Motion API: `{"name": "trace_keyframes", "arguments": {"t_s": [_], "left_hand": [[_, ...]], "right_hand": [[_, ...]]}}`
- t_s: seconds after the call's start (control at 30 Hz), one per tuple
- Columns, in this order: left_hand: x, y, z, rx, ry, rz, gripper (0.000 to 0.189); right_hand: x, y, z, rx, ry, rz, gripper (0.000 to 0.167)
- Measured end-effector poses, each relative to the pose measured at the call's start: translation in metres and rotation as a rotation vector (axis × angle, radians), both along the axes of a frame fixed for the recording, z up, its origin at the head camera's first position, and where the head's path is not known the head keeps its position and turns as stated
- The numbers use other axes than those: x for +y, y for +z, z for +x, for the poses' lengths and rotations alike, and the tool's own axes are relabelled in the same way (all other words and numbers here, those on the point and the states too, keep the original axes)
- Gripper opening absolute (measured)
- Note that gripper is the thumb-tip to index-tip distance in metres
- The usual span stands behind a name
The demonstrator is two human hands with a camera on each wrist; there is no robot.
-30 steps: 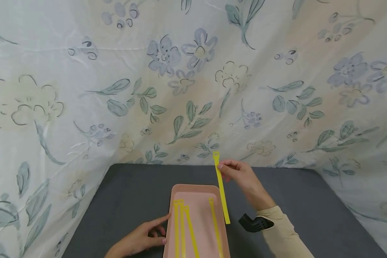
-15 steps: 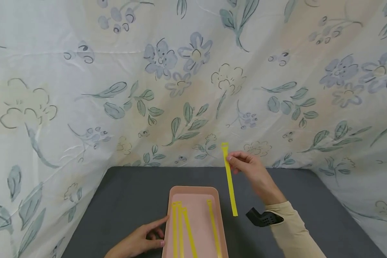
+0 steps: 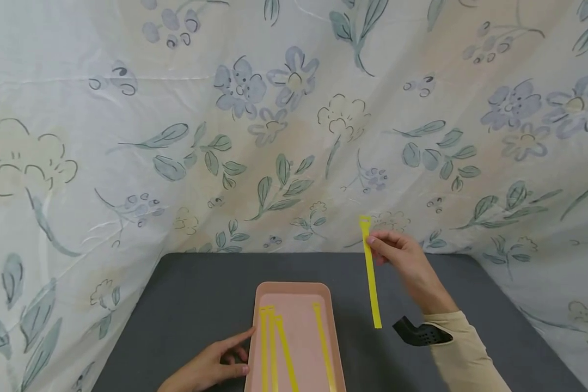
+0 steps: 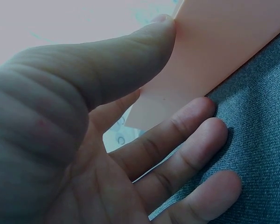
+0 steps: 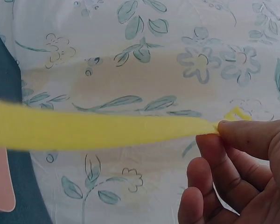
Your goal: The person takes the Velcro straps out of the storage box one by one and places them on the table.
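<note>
My right hand [image 3: 411, 267] pinches a yellow cable strap [image 3: 371, 272] between thumb and fingers, just below its slotted head. The strap hangs down in the air to the right of the pink tray [image 3: 301, 291]; in the right wrist view its flat band [image 5: 93, 130] runs leftward from the fingertips. My left hand [image 3: 215, 359] rests at the tray's left side, thumb and index fingertips at its wall, the other fingers loosely bent. Inside the tray, several yellow straps [image 3: 286, 348] lie side by side at the left, and a single strap [image 3: 323, 343] lies along the right.
The tray stands on a dark grey table [image 3: 201, 288], its near end cut off by the frame. Floral fabric [image 3: 294, 136] hangs behind and at both sides. A black wrist mount [image 3: 421, 332] is on the right sleeve.
My right hand has moved right and slightly up with the strap, away from the tray's right edge. The left hand has stayed at the tray, and the straps inside lie as before.
</note>
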State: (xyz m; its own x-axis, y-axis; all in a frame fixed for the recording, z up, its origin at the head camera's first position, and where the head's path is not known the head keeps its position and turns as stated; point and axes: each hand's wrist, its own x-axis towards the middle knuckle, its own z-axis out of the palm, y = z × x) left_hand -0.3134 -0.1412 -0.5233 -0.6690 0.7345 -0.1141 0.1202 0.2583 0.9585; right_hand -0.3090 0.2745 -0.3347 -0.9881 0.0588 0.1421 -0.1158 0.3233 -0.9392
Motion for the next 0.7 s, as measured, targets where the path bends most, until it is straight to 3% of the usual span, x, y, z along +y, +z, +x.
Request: {"name": "trace_keyframes", "arguments": {"t_s": [0.3,0.7], "left_hand": [[0.001,-0.001,0.0,0.002,0.007,-0.011,0.076],[0.001,-0.002,-0.001,-0.007,0.024,-0.028,0.076]], "right_hand": [[0.015,-0.019,0.001,-0.087,-0.042,0.011,0.04],[0.019,-0.064,-0.001,-0.201,-0.073,0.032,0.044]]}}
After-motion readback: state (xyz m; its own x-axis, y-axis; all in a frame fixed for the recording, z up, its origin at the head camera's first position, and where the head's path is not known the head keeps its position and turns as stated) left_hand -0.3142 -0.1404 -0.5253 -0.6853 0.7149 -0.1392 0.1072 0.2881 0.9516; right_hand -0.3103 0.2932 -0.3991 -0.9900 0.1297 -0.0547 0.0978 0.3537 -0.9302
